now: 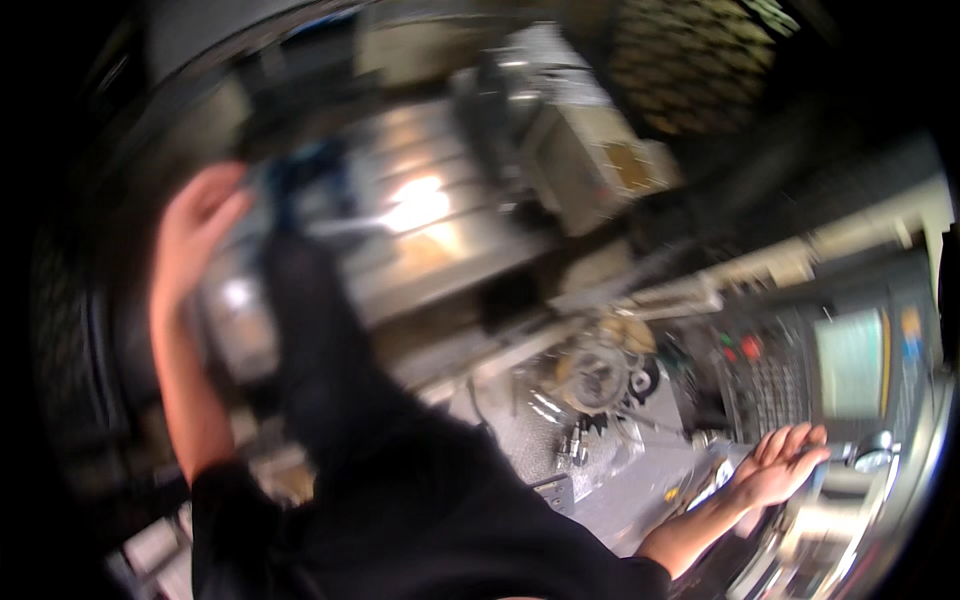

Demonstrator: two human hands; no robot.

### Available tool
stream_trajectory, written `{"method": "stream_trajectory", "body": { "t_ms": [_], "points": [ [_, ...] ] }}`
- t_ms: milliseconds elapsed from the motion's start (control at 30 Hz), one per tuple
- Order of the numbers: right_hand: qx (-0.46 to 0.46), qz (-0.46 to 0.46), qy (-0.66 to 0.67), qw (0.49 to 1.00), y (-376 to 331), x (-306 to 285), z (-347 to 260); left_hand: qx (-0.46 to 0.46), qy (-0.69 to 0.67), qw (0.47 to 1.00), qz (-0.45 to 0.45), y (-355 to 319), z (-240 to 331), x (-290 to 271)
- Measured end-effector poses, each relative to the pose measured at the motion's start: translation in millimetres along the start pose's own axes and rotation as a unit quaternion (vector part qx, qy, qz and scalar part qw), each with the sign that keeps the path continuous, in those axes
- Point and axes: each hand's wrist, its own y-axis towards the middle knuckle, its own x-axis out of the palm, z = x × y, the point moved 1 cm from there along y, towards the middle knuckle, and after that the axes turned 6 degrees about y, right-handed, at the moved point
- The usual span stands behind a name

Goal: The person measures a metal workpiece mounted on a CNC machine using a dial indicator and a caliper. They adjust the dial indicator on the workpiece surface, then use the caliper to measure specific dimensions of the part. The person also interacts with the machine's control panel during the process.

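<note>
At the far left my left hand [205,215] is raised, fingers bent and smeared by motion. Its fingertips are close to a dark blue, blurred object [305,190] beside a slotted metal machine table [420,165]. Whether they touch it or hold anything I cannot make out. My right hand [785,468], low on the right, closes its fingers and thumb around the stem of a round-faced dial gauge [873,453]. The gauge's dial sticks out to the right of the hand.
A control panel with a lit screen [850,365] and a red button [750,348] stands at the right. Round metal parts [595,378] and small dark fittings [575,445] lie on a textured grey tray [525,440]. A box-shaped machine part [590,165] rises beyond the slotted table.
</note>
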Motion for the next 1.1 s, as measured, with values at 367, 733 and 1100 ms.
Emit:
{"method": "stream_trajectory", "body": {
  "t_ms": [367,733,1100],
  "points": [
    [0.215,-0.409,-0.024,0.886,-106.1,335.4,252.0,-0.241,-0.062,0.963,0.101,-70.8,-163.2,-23.8],
    [0.246,-0.500,-0.002,0.830,-287.6,518.7,485.0,-0.385,-0.020,0.922,0.039,-113.5,-285.7,17.4],
    [-0.052,-0.572,-0.063,0.816,-354.8,622.1,609.9,-0.195,-0.187,0.953,-0.140,-7.8,-342.3,132.9]
  ]
}}
